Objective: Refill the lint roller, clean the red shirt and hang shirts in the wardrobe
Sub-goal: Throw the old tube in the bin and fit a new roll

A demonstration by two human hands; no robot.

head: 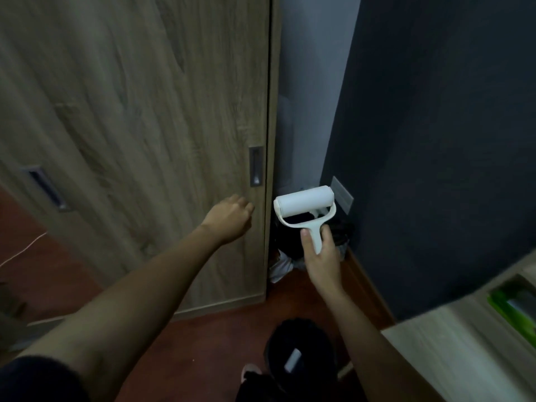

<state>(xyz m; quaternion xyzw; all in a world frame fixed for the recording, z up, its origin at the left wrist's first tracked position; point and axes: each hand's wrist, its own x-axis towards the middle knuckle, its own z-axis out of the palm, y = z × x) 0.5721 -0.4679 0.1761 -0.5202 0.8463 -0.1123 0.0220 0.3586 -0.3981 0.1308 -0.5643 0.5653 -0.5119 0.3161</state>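
Observation:
My right hand [320,253] grips the handle of a white lint roller [304,205], held upright with its clean white roll on top. My left hand [232,217] reaches out to the wooden sliding wardrobe door [145,126], fingers curled, close to the door's right edge and just below its recessed handle [256,166]. Whether the fingers touch the door I cannot tell. The door is shut. No shirt is in view.
A black bin [301,349] with a white roll core inside stands on the red-brown floor [220,329] near my feet. Dark clutter and a white bag [282,266] fill the gap between wardrobe and dark wall. A light table [452,343] with a green-edged item is at right.

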